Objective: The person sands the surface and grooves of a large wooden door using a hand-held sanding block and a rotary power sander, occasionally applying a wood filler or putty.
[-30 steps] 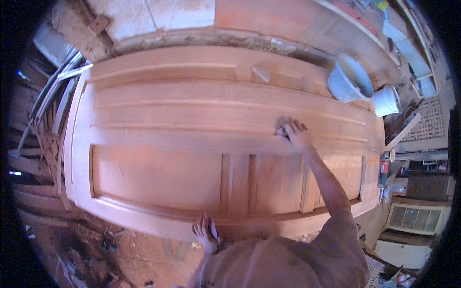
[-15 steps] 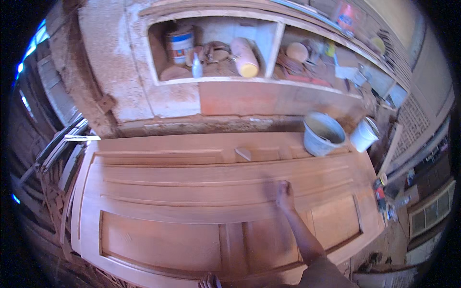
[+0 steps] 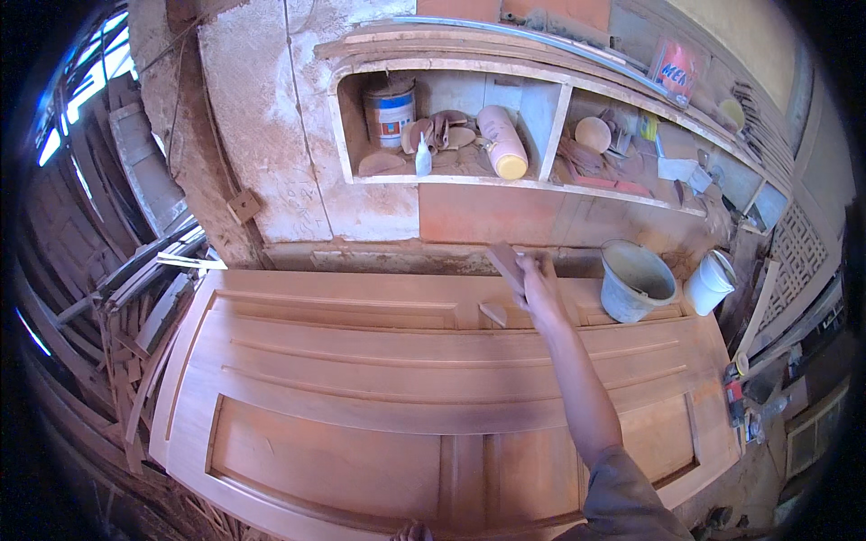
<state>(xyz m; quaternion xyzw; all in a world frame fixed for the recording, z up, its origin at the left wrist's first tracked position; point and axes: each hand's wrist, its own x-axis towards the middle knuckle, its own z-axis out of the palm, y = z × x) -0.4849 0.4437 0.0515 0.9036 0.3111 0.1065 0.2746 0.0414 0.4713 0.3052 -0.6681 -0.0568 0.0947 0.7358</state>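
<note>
A wooden panelled door [image 3: 334, 403] lies flat in front of me. My right hand [image 3: 539, 287] is closed around a flat brown piece of sandpaper [image 3: 507, 267], which it holds tilted over the door's far part. Just left of that wrist, a pale half-round piece [image 3: 493, 313] lies on the door. Only the fingers of my left hand [image 3: 413, 532] show, at the door's near edge; the picture's rim cuts off the rest, so its grip is unclear.
A grey bucket [image 3: 634, 287] and a white container [image 3: 711, 283] stand at the door's far right. Behind, a dusty wall shelf [image 3: 451, 178] holds a paint can [image 3: 391, 113], a small bottle [image 3: 423, 157], a pink bottle [image 3: 502, 142] and abrasive discs. Scrap timber [image 3: 135, 307] leans at left.
My right hand has moved away from me, from the door's middle to its far part, lifting the sandpaper into sight. The view has tilted up, so everything sits lower and further right.
</note>
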